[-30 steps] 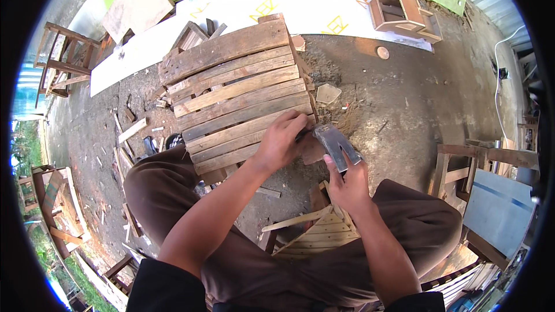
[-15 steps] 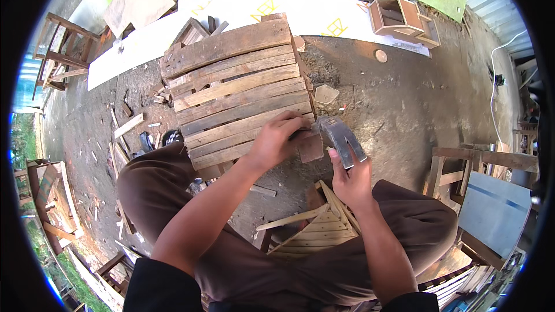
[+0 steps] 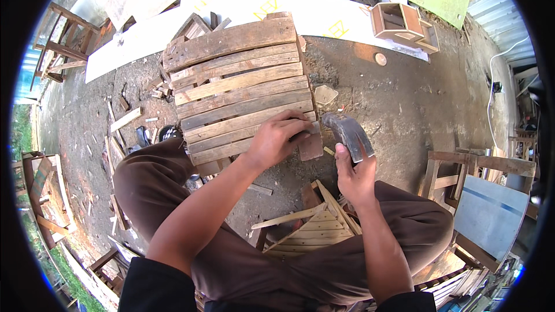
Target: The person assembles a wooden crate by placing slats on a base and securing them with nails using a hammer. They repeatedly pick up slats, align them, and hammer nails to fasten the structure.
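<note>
A slatted wooden panel (image 3: 240,89) of weathered boards stands in front of my knees, slightly tilted. At its near right corner my left hand (image 3: 280,140) is closed, its fingers bent round the top of a small reddish-brown wooden block (image 3: 311,149). The fingertips partly hide the block, and whether a nail is there I cannot tell. To the right of the block, my right hand (image 3: 355,176) grips a claw hammer (image 3: 348,134) close under its head. The hammer is raised, apart from the block, and its handle is mostly hidden by the hand.
Between my legs lies a smaller slatted wooden piece (image 3: 315,231). Wood scraps (image 3: 126,120) litter the ground on the left. A long white sheet (image 3: 243,1) crosses the back, with a small wooden box frame (image 3: 399,23) on it. A wooden chair (image 3: 491,196) stands at the right.
The hammer in my right hand has moved a little to the right, widening the gap to the block. My left hand keeps its place at the panel's corner.
</note>
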`<state>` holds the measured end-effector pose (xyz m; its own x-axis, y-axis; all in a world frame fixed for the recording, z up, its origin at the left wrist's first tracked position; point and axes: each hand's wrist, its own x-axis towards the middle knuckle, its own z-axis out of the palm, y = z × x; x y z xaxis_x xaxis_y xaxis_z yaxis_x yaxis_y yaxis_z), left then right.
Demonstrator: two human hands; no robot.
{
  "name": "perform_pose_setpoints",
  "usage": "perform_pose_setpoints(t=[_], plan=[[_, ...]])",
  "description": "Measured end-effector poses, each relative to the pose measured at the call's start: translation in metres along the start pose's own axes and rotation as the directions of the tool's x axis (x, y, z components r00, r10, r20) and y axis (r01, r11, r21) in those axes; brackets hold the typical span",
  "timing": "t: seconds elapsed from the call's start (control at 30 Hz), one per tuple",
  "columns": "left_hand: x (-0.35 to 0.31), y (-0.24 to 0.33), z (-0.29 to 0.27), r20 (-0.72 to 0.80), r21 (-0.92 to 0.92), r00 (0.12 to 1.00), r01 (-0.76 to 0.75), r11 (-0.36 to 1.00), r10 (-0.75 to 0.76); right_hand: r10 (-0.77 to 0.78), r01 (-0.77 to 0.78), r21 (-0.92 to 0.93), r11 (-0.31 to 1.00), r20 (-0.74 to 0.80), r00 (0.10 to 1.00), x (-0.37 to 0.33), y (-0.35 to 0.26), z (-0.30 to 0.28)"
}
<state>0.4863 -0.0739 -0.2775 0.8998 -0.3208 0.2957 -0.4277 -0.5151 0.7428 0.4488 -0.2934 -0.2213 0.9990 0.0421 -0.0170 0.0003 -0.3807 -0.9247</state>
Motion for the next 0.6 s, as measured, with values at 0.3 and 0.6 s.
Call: perform_pose_setpoints(t=[0.3, 0.6], plan=[[-0.004, 0.001, -0.004, 0.014, 0.01, 0.999, -0.041, 0.999, 0.041, 0.052, -0.052, 0.009, 0.999, 0.045, 0.998, -0.002, 0.002, 0.002], [-0.022, 0.001, -0.019, 0.079, 0.211, 0.992, -0.109, 0.971, 0.095, 0.125, -0.13, 0.066, 0.989, 0.075, 0.989, 0.002, -0.002, -0.002]])
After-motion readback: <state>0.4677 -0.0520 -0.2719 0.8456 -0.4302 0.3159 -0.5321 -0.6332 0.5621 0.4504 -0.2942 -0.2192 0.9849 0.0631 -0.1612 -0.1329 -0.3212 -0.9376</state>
